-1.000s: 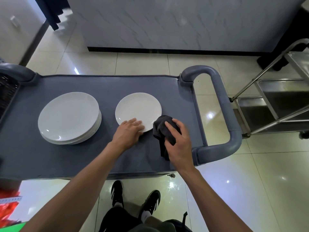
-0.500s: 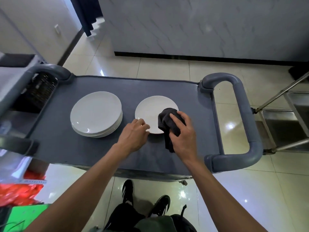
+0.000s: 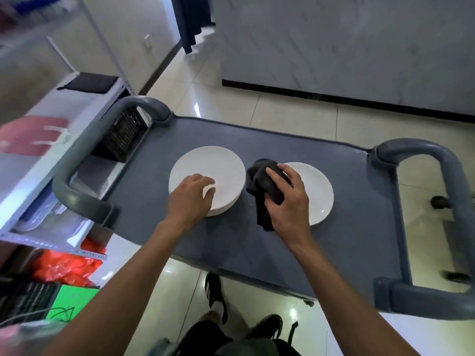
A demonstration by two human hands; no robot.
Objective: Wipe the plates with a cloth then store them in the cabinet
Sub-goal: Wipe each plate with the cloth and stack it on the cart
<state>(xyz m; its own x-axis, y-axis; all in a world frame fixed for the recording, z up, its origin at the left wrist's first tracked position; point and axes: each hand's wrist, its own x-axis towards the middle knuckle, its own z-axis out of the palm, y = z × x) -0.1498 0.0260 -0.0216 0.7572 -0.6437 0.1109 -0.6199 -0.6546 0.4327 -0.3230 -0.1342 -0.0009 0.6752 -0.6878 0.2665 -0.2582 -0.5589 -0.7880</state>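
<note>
A stack of white plates (image 3: 205, 163) sits on the grey cart top (image 3: 282, 247), with a single white plate (image 3: 314, 187) to its right. My left hand (image 3: 190, 199) lies over the stack's near rim, bent fingertips touching the top plate; its thumb is hidden. My right hand (image 3: 288, 201) grips a dark cloth (image 3: 262, 181) over the single plate's left edge, and the cloth's tail hangs down to the cart top between the two plates.
The cart has thick grey handles at its left end (image 3: 77, 201) and right end (image 3: 457, 201). A white shelf unit (image 3: 51, 150) with a black crate (image 3: 123, 134) stands close on the left. Red bags (image 3: 64, 265) lie under the shelf. A marble counter (image 3: 334, 47) stands beyond the tiled floor.
My left hand left the single plate and moved left onto the stack. My right hand carried the cloth leftward over the single plate. The view swung left and nearer.
</note>
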